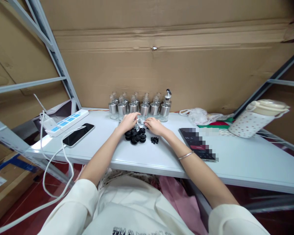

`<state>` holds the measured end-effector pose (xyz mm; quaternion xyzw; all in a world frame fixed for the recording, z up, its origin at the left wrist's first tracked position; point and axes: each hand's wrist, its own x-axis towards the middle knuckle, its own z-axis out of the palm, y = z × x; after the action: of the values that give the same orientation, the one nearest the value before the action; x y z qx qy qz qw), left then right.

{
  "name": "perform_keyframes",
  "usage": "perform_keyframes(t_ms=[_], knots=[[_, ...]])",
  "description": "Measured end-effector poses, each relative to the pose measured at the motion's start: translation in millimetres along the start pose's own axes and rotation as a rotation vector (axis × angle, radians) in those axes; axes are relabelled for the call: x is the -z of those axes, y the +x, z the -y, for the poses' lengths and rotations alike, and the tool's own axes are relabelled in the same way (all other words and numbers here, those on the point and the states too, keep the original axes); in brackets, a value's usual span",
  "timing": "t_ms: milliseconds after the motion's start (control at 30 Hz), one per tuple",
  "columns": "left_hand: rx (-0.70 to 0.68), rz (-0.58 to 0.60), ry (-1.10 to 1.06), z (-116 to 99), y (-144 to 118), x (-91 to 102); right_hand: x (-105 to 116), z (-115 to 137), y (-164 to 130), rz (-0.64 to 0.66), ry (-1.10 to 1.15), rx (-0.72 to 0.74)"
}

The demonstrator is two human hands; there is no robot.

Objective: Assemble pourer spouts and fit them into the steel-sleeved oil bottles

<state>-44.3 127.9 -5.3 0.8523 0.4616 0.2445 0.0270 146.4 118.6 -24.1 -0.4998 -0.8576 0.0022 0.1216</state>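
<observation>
My left hand [130, 122] reaches over a small pile of clear and silvery pieces [139, 125], its fingers stretched toward the right. Opposite it, my right hand [154, 126] is lowered at the pile's right side with its fingers slightly bent and apart. I see nothing held in either hand, though the fingertips are small and partly hidden. Black ridged stoppers [135, 136] are heaped just in front of the pile. Small black caps [154, 140] lie to their right. Behind my hands stand rows of glass bottles with silver bands [133, 107]; a pourer [168, 94] tops the rightmost front one.
On the left of the white table [142, 159] are a phone [79, 134] and a power strip [67, 122] with white cables. To the right lie a partly pixelated dark device [196, 143], a plastic bag [198, 116] and a dotted flask [256, 119]. Cardboard [161, 71] backs the table.
</observation>
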Motion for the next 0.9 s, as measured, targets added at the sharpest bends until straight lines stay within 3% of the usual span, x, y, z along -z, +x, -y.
perform_keyframes(t_ms=[200,333,600,733,900], knots=[[-0.008,-0.284,-0.104,0,2,3.5,-5,2,2,-0.051,0.034,0.061],[0.005,-0.394,-0.101,-2,2,5.6,-5,1,-1,-0.083,0.039,0.077],[0.03,-0.453,-0.121,-2,1,8.3,-1,-2,-2,-0.12,0.137,0.136],[0.015,-0.466,-0.158,-1,2,5.9,4,3,-1,-0.09,0.329,0.204],[-0.009,-0.463,-0.219,-3,2,5.5,12,10,-5,-0.044,0.624,0.139]])
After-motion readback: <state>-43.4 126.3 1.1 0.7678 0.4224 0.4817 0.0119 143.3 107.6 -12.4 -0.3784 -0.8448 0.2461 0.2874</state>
